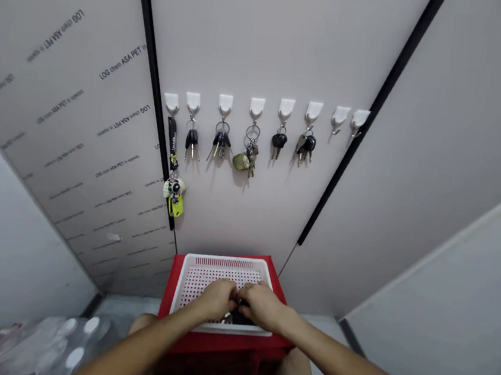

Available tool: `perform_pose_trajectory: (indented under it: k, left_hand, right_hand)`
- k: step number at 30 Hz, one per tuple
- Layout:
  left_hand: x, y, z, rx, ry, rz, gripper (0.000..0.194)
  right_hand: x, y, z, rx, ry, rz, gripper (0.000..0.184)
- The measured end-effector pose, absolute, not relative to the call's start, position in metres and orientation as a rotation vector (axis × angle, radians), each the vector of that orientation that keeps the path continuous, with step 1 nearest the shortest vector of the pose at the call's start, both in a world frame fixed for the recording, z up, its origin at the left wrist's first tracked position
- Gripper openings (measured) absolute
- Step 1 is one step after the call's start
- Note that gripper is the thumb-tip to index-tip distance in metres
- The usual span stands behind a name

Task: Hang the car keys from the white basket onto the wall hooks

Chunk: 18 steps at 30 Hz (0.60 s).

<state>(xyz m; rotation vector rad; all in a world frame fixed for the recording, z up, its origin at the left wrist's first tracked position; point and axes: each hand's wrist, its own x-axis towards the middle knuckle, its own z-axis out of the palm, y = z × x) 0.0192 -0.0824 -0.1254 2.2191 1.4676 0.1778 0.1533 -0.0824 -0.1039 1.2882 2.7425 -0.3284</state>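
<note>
Spanning the view, a pale wall (pixel 265 52) carries white hooks (pixel 286 108) (most hung with keys (pixel 279 140)) above a red crate (pixel 168 298). On the crate sits a white perforated tray (pixel 225 261). The left hand (pixel 218 300) and right hand (pixel 262 307) meet near the tray's front rim, curled close over a dark bundle (pixel 239 316) lying in it; they hide it too much to tell whether they grip it.

Pale grey wall panel (pixel 238 222) upper centre, black trim strips (pixel 154 82) either side; lettered panel (pixel 81 134) upper left; plain panel (pixel 435 171) right; grey floor (pixel 125 311) low.
</note>
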Motion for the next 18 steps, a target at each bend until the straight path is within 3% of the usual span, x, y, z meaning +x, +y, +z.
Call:
perform_pose_trajectory:
  k: [8,13,18]
  left_hand:
    - [0.017,-0.071,-0.121,2.069,1.361,0.473,0.015]
    - [0.017,-0.054,-0.096,1.847,1.293,0.787,0.007]
    - [0.021,-0.045,-0.076,1.572,1.193,0.873,0.005]
  right_hand:
    - [0.160,-0.066,-0.100,1.396,2.899,-0.586,0.021]
    - [0.166,-0.055,-0.073,1.644,2.921,-1.149,0.019]
    - [0.171,-0.048,-0.044,1.790,2.778,-1.683,0.017]
